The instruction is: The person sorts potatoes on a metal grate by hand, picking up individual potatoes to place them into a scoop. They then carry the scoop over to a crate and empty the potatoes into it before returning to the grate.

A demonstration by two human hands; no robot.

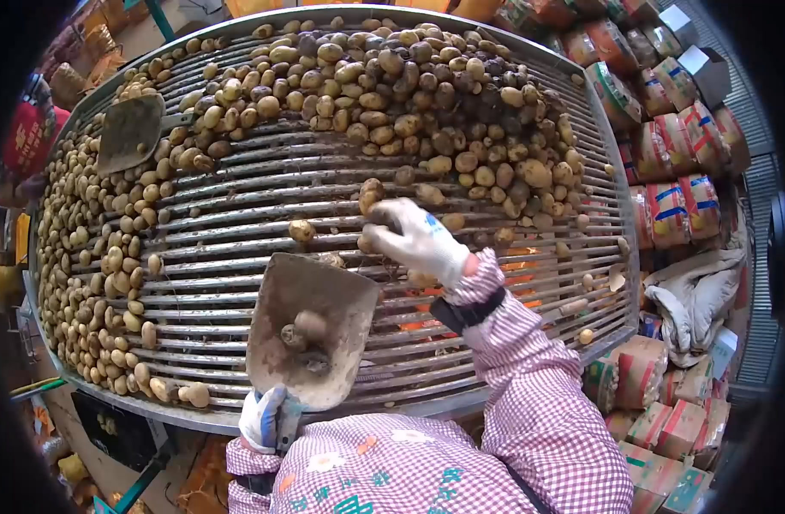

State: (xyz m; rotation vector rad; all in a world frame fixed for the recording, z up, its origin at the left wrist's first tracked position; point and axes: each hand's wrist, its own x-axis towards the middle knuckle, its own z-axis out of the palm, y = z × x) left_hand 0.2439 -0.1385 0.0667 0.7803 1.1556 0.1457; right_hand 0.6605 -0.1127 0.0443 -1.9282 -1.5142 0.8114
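Note:
My left hand (pixel 262 418), in a white and blue glove, is wrapped around the handle of a dirty metal shovel (pixel 341 343). The shovel's pan rests over the slatted sorting table (pixel 238 206) and carries a few potatoes (pixel 310 325) and a dark lump (pixel 316 361). My right hand (pixel 418 240), gloved in white, reaches over the slats with thumb and fingers apart. One brownish potato (pixel 371 195) lies right at its fingertips, and another (pixel 366 244) shows beside the thumb. A single potato (pixel 301 230) sits farther left on the slats.
A large potato heap (pixel 426 94) covers the table's far side; more potatoes (pixel 92 248) line its left end. A second shovel (pixel 130 134) lies at the upper left, near a person in red (pixel 31 137). Packed bags (pixel 675 210) and a grey-white cloth (pixel 692 300) are at the right.

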